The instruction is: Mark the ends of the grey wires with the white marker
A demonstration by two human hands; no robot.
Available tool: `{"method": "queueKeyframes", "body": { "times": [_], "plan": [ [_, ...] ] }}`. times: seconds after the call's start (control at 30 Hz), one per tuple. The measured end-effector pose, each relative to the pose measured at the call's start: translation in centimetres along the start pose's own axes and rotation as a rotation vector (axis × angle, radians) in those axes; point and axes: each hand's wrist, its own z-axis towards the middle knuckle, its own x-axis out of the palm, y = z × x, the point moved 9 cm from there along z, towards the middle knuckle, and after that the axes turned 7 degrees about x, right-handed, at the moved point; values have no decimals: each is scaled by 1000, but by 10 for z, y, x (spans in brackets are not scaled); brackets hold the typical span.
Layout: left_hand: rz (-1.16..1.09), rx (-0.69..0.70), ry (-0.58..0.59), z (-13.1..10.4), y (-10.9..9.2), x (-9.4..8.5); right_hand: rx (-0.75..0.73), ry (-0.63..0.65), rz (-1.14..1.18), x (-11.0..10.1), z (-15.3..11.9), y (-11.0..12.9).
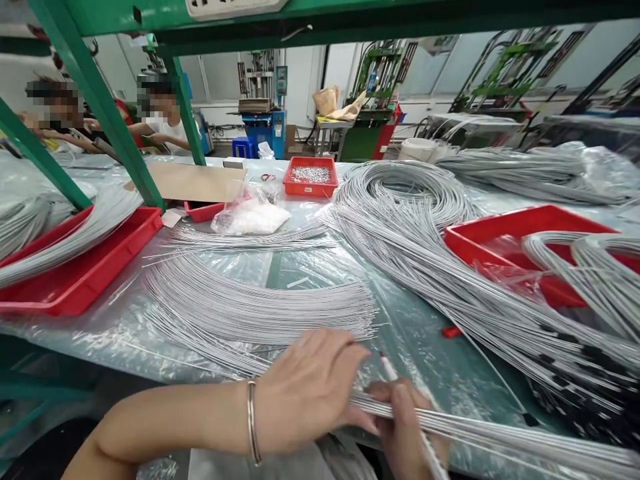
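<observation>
My left hand (313, 383), with a silver bangle at its wrist, is closed around the end of a bundle of thin grey cables (505, 433). Close beside it, my right hand (407, 423) grips the same bundle, which runs off to the lower right. A slim white pen-like stick (390, 368) with a red tip also sits in the right hand, pointing up and left. Just beyond my hands, a fan of loose grey cables (260, 303) lies curved across the plastic-covered table (415, 340).
Large coiled cables (400, 220) spread rightward, some ends black. Red trays stand at left (100, 280) and right (480, 233). A small red bin (310, 189) of metal bits sits behind a bag of white pieces (255, 217). Green frame posts (100, 100) rise at left; two people work beyond.
</observation>
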Motion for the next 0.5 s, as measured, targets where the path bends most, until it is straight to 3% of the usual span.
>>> {"method": "queueKeyframes", "body": {
  "times": [0.1,0.2,0.3,0.37,0.5],
  "plan": [
    [-133,-87,366,-33,22,30,322,-27,352,-16,7,-28],
    [-262,-121,527,-50,25,33,395,3,493,-20,14,-35],
    [-154,-139,560,-49,28,16,375,21,529,-19,16,-40],
    [5,-149,569,-44,33,-1,309,115,518,-12,14,-42],
    [301,-253,494,-29,68,-46,297,362,389,7,-2,-53]
  ]
}}
